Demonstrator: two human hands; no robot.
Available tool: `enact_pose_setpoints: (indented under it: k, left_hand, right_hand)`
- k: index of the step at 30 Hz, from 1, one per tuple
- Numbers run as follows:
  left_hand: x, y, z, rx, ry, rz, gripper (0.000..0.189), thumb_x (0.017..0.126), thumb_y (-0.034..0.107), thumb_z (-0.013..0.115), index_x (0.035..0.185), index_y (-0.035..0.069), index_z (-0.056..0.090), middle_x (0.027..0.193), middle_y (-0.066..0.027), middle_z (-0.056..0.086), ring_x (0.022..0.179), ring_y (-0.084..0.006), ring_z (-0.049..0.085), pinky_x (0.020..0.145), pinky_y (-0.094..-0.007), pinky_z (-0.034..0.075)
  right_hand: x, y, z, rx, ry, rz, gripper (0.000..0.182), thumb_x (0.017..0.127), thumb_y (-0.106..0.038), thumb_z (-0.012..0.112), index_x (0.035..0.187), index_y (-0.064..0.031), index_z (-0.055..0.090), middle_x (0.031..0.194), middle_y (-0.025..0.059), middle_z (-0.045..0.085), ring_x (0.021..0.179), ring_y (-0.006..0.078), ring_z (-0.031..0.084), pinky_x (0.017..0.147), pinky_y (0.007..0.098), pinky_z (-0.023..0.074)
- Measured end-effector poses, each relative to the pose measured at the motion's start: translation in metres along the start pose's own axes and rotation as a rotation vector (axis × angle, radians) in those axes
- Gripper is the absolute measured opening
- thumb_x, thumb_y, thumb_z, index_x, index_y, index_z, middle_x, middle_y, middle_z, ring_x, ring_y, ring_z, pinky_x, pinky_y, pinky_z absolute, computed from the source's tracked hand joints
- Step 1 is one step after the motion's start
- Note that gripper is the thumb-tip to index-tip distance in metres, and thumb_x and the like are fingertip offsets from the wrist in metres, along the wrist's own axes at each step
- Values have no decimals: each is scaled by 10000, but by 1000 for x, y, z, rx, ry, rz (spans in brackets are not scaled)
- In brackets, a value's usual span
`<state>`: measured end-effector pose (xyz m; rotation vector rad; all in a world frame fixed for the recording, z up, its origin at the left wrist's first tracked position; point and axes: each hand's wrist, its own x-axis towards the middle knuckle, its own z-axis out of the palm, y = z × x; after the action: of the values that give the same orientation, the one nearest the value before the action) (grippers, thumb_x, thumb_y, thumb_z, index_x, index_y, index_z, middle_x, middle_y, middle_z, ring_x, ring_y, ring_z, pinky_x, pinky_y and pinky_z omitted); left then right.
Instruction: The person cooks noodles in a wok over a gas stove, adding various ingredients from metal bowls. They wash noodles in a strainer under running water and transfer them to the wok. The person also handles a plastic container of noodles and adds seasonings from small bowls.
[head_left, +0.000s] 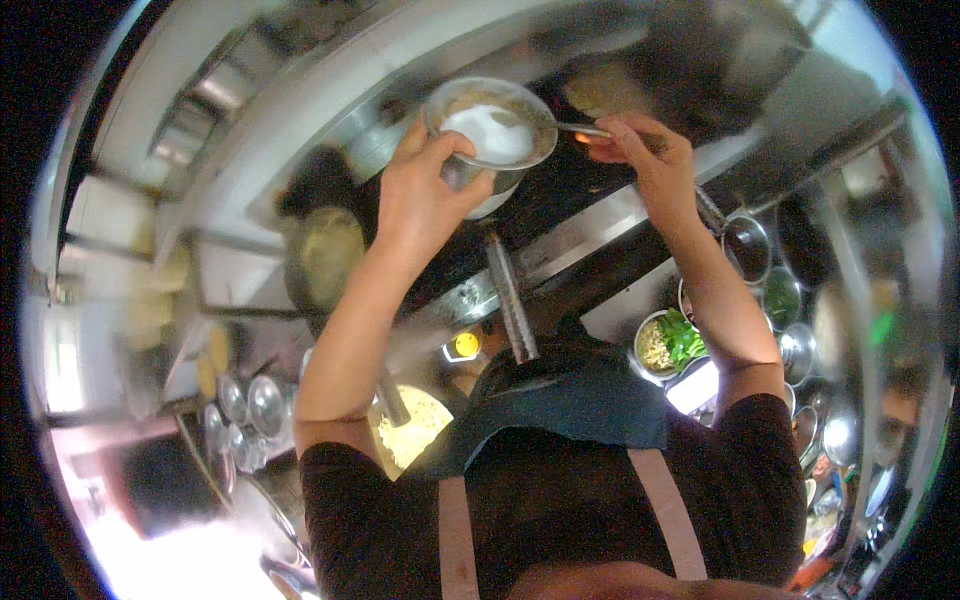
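Observation:
My left hand (431, 184) grips the rim of a round metal bowl (491, 90), thumb inside the edge. A white substance (487, 135) lies in the bowl; whether it is powder or liquid I cannot tell. My right hand (649, 154) holds a metal spoon (585, 129) by its handle, and the spoon's other end reaches over the rim into the bowl. Under the bowl is part of another pale vessel (495, 202). Below it, a long metal handle (511, 300) points towards my body from the dark cooking area.
A bowl of chopped greens (681, 334) and pale bits stands right of my body, with several metal bowls (746, 247) farther right. At left are a pan with yellowish contents (330, 251) and glass-like vessels (266, 405). A container of yellow-white food (416, 431) lies beside my left elbow.

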<state>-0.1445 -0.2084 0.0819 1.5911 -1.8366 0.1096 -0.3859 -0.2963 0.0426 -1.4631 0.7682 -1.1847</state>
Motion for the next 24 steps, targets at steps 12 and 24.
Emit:
enact_pose_setpoints:
  k: [12, 24]
  left_hand:
    - [62, 5, 74, -25, -48, 94, 277, 668, 257, 713, 855, 94, 590, 1134, -235, 538, 938, -350, 563, 828, -389, 451]
    - [15, -14, 6, -143, -167, -87, 218, 720, 52, 667, 921, 34, 584, 909, -77, 597, 852, -180, 564, 760, -303, 471]
  right_hand:
    - [29, 5, -80, 261, 419, 71, 328, 879, -227, 555, 1037, 60, 573, 926, 140, 618, 804, 189, 612, 759, 302, 498]
    - [17, -27, -93, 55, 392, -251, 190, 880, -158, 563, 978, -4, 613, 829, 59, 629, 659, 107, 556, 618, 245, 464]
